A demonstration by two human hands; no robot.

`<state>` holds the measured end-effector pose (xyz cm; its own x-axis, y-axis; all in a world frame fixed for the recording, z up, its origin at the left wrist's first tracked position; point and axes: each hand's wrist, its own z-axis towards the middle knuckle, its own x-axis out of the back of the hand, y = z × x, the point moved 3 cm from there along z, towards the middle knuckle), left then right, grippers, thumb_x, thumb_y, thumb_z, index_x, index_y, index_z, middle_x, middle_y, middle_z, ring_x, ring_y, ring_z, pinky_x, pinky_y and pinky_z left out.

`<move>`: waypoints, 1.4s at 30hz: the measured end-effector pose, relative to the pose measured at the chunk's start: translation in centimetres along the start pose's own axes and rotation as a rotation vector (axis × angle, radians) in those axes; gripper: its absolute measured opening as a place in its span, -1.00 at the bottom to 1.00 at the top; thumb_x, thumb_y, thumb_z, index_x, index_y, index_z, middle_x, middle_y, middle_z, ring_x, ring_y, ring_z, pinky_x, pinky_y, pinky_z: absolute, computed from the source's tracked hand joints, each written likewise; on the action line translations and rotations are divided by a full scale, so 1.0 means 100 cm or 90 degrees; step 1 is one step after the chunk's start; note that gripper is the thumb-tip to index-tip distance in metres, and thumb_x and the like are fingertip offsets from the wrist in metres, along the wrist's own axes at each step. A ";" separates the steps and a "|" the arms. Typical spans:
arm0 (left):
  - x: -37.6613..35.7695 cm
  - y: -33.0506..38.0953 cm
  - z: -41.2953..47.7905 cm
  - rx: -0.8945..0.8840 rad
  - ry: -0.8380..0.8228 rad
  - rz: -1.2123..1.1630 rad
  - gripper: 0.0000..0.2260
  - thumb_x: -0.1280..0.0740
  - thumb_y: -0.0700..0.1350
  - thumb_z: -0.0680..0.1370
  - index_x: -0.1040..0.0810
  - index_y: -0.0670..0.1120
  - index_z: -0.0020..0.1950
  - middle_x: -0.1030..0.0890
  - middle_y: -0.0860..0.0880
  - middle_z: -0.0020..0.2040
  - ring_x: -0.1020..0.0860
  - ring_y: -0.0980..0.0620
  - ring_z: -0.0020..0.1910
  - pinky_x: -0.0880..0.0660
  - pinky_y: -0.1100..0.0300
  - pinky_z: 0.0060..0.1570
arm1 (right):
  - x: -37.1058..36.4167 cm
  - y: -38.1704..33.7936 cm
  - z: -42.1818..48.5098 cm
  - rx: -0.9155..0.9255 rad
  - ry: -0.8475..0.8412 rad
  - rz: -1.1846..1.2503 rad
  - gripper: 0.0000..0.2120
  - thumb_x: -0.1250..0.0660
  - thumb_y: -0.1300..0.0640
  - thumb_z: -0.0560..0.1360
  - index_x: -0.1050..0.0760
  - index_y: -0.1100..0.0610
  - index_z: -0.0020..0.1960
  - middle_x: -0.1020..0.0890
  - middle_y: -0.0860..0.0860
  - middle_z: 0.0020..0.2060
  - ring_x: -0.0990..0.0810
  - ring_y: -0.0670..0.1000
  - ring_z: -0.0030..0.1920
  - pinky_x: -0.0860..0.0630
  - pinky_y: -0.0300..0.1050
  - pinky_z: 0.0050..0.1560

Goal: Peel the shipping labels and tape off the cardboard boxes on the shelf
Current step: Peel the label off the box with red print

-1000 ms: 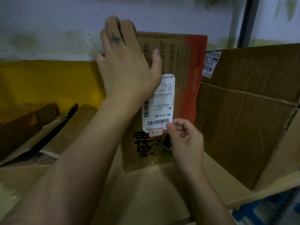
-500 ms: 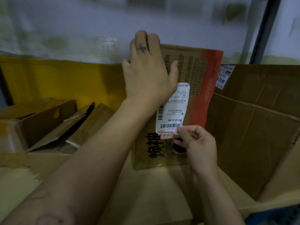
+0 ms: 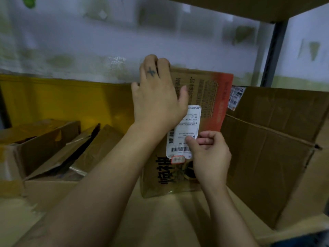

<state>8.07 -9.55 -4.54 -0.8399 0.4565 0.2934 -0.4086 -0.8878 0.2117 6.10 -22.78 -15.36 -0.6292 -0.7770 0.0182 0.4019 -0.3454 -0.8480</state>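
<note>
Fingers (image 3: 204, 140) of right hand (image 3: 211, 159) pinch white barcoded label (image 3: 185, 125) on red-edged box (image 3: 211, 93).

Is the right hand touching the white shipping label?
Touching. Head view: the right hand pinches the white shipping label at its right edge, thumb on the printed face.

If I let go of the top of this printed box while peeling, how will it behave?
Likely tips: the printed box looks flattened, standing on edge, with the left hand gripping its top. Probably light, being thin cardboard. The white label, pinched by the right hand, may tear.
</note>
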 end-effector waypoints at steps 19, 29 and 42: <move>0.000 0.001 0.000 0.012 -0.011 0.015 -0.50 -0.31 0.13 0.53 -0.29 -0.12 0.33 -0.29 -0.14 0.34 -0.32 -0.11 0.32 -0.45 -0.05 0.10 | -0.009 0.004 -0.005 0.042 0.004 0.033 -0.83 -0.42 0.20 0.48 -0.47 -0.02 -0.09 -0.59 -0.06 -0.30 -0.52 -0.19 -0.40 -0.53 -0.26 -0.29; -0.004 -0.002 0.001 0.006 0.009 -0.009 -0.51 -0.36 0.12 0.51 -0.33 -0.12 0.30 -0.33 -0.15 0.32 -0.36 -0.14 0.30 -0.49 -0.09 0.09 | -0.009 -0.004 -0.015 0.100 -0.012 0.014 -0.81 -0.40 0.23 0.50 -0.43 0.03 0.00 -0.56 -0.09 -0.29 -0.54 -0.18 -0.42 -0.41 -0.41 -0.46; -0.005 -0.008 -0.001 -0.014 0.014 -0.044 -0.50 -0.34 0.14 0.50 -0.35 -0.15 0.28 -0.35 -0.18 0.27 -0.41 -0.17 0.24 -0.51 -0.15 0.04 | -0.004 -0.024 0.013 0.057 -0.008 -0.122 -0.79 -0.46 -0.02 0.45 -0.42 -0.06 -0.06 -0.55 -0.14 -0.29 -0.58 -0.16 -0.21 -0.61 0.00 -0.10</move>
<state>8.83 -9.09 -4.93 -0.8171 0.5156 0.2580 -0.4737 -0.8555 0.2094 6.24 -22.33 -12.66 -0.6912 -0.6993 0.1820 0.3335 -0.5321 -0.7782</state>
